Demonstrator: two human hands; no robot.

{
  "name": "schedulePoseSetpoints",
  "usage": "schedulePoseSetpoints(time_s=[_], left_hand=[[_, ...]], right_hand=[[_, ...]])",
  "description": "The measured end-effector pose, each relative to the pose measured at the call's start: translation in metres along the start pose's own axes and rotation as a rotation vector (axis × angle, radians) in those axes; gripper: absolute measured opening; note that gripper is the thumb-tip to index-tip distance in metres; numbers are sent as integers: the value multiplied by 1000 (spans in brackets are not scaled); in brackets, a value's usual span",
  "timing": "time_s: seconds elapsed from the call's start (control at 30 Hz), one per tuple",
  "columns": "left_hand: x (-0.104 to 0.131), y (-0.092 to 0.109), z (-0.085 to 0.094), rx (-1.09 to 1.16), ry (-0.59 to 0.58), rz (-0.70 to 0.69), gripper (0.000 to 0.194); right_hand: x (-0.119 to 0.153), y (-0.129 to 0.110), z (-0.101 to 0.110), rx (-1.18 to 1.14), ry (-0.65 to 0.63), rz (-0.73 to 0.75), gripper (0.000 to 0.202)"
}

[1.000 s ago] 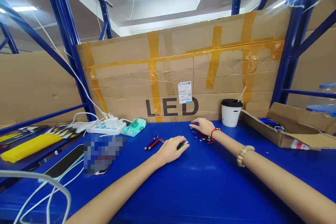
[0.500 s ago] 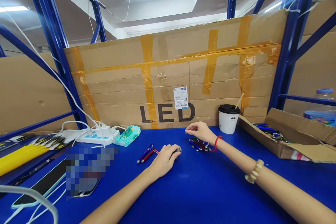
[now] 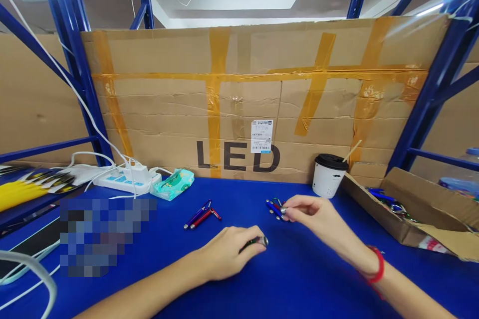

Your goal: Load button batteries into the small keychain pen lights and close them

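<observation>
My left hand (image 3: 232, 253) rests low over the blue tabletop, fingers curled around a small tube with a shiny silver end (image 3: 264, 241); its dark green body is mostly hidden. At the small pile of blue and red metal tubes (image 3: 275, 209), my right hand (image 3: 318, 215) pinches with thumb and forefinger. A silver tip (image 3: 283, 211) shows at those fingertips, the rest of that piece being hidden. Left of my hands, a blue-purple tube (image 3: 196, 216) and a red tube with a clip (image 3: 202, 219) lie side by side.
An open cardboard box (image 3: 392, 229) with more tubes stands at the right, beside a lidded paper cup (image 3: 326, 179). Tissues (image 3: 172, 184), a power strip (image 3: 123, 179) and cables lie at left. A cardboard wall (image 3: 168, 124) closes off the back.
My right hand has come down and towards me, from above the pile to pinching at its right side. My left hand still grips its tube. The camera view has shifted.
</observation>
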State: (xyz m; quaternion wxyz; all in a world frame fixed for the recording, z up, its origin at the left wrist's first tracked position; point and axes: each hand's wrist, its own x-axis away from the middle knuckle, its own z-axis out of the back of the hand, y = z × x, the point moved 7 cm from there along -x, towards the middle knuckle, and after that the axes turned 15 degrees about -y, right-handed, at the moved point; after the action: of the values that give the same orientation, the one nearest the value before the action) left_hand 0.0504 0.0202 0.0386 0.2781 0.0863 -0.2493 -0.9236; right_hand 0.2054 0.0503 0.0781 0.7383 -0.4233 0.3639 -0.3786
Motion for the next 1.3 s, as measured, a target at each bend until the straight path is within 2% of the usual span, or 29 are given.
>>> schedulePoseSetpoints(time_s=[0.13,0.2,0.27,0.37,0.43,0.57,0.7,0.9,1.17,1.3], left_hand=[[5,11,-6,-29,-21,-38,19],[4,10,-7,2,-7,-5,16],[3,6,-9,95,-4,46,16],[0,0,-12,254,8,85,17],[-1,0,-11,268,39,84,16],[1,1,-11,207,58,74,15],[0,-3,-12,220,46,56,17],[-1,-3,-15,204,34,30,20],[2,4,-21,81,7,-8,23],[3,2,-27,1,-35,36,25]], right_hand=[[13,-9,43,70,290,1,41],[17,-8,46,41,351,2,42],[15,-4,31,-8,271,-27,40],[11,2,-11,-34,-26,-86,33],[11,5,-30,7,-154,-119,26],[13,17,-49,36,-313,-226,25],[14,30,-58,-129,-438,-274,32],[15,43,-68,-335,-532,-358,40],[17,49,-62,-145,-427,-372,27],[22,53,-66,-168,-397,-366,27]])
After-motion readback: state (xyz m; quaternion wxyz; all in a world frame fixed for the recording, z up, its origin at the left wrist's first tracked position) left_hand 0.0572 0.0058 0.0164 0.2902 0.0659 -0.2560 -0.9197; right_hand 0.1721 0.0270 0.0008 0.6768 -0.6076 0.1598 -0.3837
